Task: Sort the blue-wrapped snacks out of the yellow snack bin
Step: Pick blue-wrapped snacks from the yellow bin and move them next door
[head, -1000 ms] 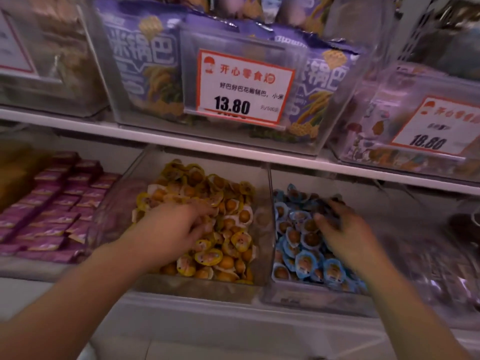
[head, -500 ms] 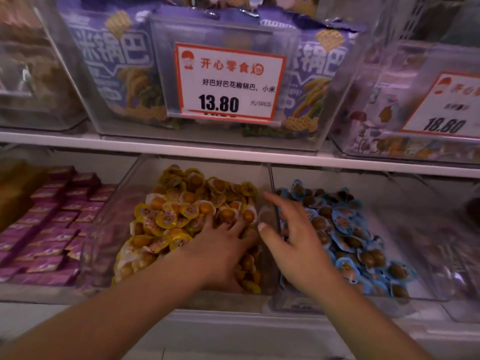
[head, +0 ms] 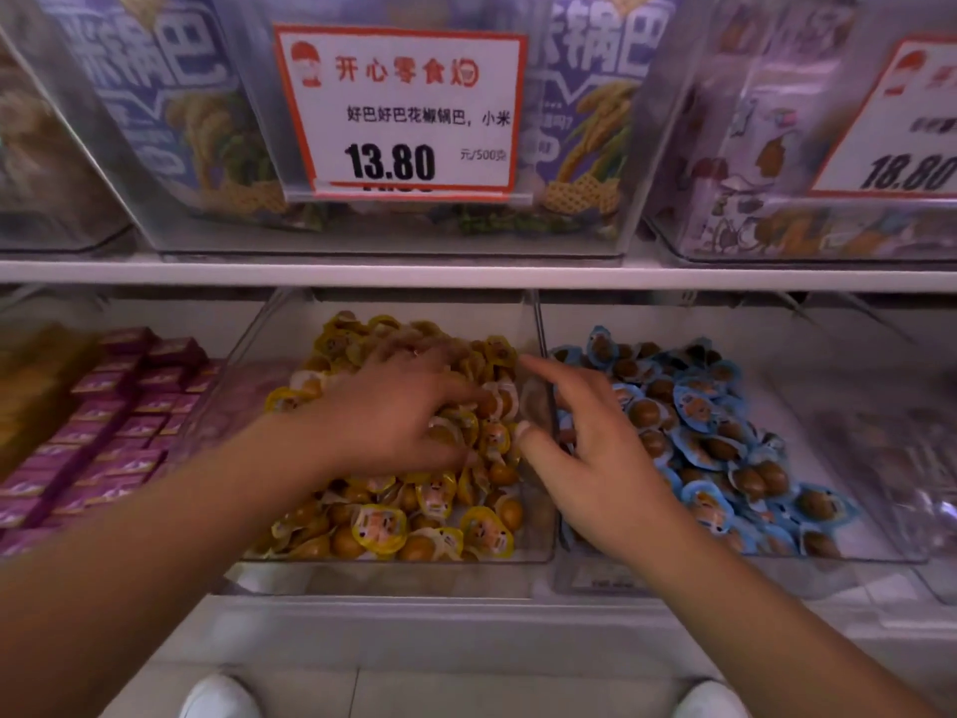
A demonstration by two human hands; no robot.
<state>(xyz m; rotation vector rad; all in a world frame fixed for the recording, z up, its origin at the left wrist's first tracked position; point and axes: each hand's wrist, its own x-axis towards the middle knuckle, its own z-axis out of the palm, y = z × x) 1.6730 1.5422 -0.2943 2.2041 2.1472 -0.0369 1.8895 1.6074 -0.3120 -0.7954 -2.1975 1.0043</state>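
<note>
We record two clear plastic bins side by side on the lower shelf. The bin at 6 o'clock (head: pixel 393 554) holds yellow-wrapped snacks (head: pixel 378 526); the bin at 4 o'clock (head: pixel 880 554) holds blue-wrapped snacks (head: pixel 735 458). The left hand (head: pixel 399 412) rests spread on the yellow pile, fingers blurred. The right hand (head: pixel 590 458) spans the dividing wall, index finger extended toward 12 o'clock. A white price card reading 13.80 (head: pixel 399 111) hangs at 12 o'clock. Purple boxes (head: pixel 103 432) lie at 9 o'clock.

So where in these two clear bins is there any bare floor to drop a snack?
Bare floor shows in the clear blue-snack bin, right of the blue-wrapped snacks along its right wall. The clear yellow-snack bin is heaped with yellow-wrapped snacks, with both hands there.
</note>
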